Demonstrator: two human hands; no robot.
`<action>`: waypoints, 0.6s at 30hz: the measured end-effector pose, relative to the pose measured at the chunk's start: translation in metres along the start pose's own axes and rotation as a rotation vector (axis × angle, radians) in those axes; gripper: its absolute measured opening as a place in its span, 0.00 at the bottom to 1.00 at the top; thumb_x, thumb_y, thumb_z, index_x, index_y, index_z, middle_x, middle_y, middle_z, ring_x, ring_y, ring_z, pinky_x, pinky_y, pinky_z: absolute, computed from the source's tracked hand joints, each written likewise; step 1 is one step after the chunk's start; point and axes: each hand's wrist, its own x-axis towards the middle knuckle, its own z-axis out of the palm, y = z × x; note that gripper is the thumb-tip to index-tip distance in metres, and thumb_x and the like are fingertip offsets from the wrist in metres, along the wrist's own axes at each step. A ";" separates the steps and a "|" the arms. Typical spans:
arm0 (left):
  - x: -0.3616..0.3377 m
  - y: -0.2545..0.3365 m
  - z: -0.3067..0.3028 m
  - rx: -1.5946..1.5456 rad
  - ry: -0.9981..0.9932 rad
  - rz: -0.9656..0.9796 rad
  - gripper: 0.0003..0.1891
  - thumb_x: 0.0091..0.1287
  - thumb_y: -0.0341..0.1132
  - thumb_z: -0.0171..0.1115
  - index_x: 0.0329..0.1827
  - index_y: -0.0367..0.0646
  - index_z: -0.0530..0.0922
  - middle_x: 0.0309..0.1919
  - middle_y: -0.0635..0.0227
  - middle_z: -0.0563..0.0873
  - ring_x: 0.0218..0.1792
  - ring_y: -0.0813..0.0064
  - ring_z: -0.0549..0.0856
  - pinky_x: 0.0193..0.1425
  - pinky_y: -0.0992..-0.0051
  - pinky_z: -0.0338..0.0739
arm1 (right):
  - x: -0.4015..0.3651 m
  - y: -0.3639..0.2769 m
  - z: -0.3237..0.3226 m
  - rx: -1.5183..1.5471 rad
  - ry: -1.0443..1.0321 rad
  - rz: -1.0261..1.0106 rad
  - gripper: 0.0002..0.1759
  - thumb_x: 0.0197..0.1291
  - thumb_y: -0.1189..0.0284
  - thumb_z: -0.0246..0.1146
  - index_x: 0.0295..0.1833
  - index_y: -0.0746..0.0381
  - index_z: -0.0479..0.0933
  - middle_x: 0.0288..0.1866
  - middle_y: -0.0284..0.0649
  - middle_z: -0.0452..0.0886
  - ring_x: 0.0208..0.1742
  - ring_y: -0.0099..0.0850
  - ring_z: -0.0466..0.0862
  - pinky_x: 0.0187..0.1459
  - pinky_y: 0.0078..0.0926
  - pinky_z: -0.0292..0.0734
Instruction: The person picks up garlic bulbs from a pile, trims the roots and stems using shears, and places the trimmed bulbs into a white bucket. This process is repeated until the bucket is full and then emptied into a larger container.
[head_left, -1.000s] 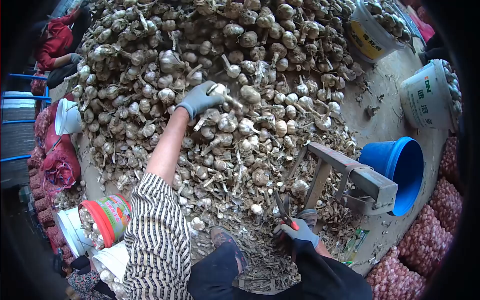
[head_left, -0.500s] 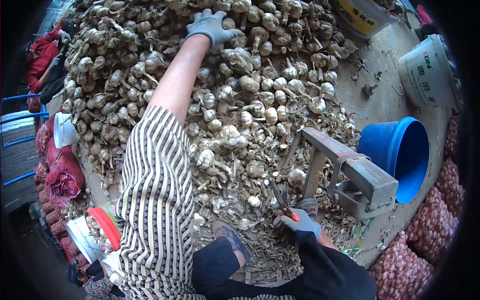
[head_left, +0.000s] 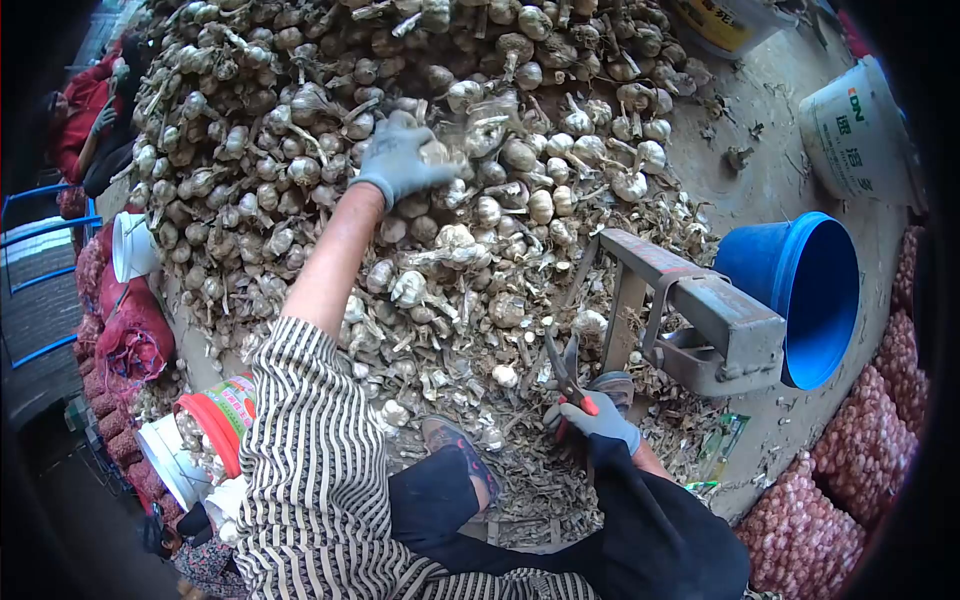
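Observation:
A big heap of dried garlic bulbs (head_left: 300,170) with stalks fills the floor ahead of me. My left hand (head_left: 400,160), in a grey glove, rests on the heap with its fingers curled around a garlic bulb (head_left: 436,152); the motion blur hides how firm the grip is. My right hand (head_left: 595,420), also gloved, stays low near my knee and grips red-handled shears (head_left: 568,378) whose blades point up toward the pile. Cut stalks and skins lie under my foot (head_left: 455,450).
A metal stool frame (head_left: 700,310) stands right of the shears. A blue bucket (head_left: 810,300) lies on its side beyond it. White buckets (head_left: 860,130) sit at right, tubs of garlic (head_left: 200,440) at lower left. Mesh sacks (head_left: 870,450) lie right. A person in red (head_left: 85,115) works far left.
My left hand pulled back from the far top of the heap toward me and now closes over a bulb nearer the middle. The right hand with the shears stayed put.

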 end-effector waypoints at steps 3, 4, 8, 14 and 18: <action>-0.067 0.006 0.011 0.009 -0.079 -0.051 0.34 0.50 0.67 0.74 0.49 0.48 0.87 0.61 0.52 0.77 0.67 0.48 0.73 0.69 0.58 0.72 | 0.000 0.004 -0.001 0.021 -0.020 0.019 0.15 0.74 0.64 0.61 0.56 0.65 0.75 0.44 0.39 0.89 0.33 0.24 0.87 0.35 0.25 0.84; -0.089 0.004 0.010 0.044 -0.103 -0.043 0.34 0.50 0.66 0.74 0.50 0.48 0.87 0.64 0.52 0.76 0.68 0.48 0.72 0.71 0.56 0.70 | 0.000 0.004 -0.001 0.014 -0.023 -0.006 0.16 0.74 0.64 0.61 0.56 0.65 0.74 0.44 0.39 0.89 0.32 0.25 0.87 0.35 0.25 0.84; -0.163 -0.005 -0.001 0.226 -0.034 0.063 0.34 0.43 0.64 0.80 0.50 0.54 0.87 0.68 0.53 0.73 0.74 0.50 0.65 0.77 0.46 0.56 | -0.003 0.007 0.001 0.033 -0.031 -0.064 0.15 0.75 0.65 0.61 0.57 0.65 0.74 0.45 0.40 0.90 0.32 0.26 0.88 0.34 0.25 0.84; -0.252 0.037 0.017 -0.724 0.400 -0.119 0.31 0.54 0.34 0.82 0.63 0.47 0.78 0.57 0.62 0.82 0.54 0.64 0.84 0.57 0.66 0.82 | -0.001 0.012 0.002 0.027 -0.023 -0.111 0.13 0.76 0.68 0.60 0.56 0.66 0.74 0.45 0.40 0.89 0.34 0.25 0.88 0.37 0.24 0.83; -0.303 0.064 0.064 -1.979 0.219 -0.473 0.24 0.74 0.34 0.66 0.70 0.43 0.72 0.59 0.64 0.84 0.54 0.70 0.87 0.49 0.68 0.87 | -0.012 -0.011 0.017 -0.362 0.086 -0.108 0.12 0.70 0.68 0.63 0.51 0.66 0.80 0.37 0.38 0.89 0.38 0.24 0.86 0.42 0.27 0.81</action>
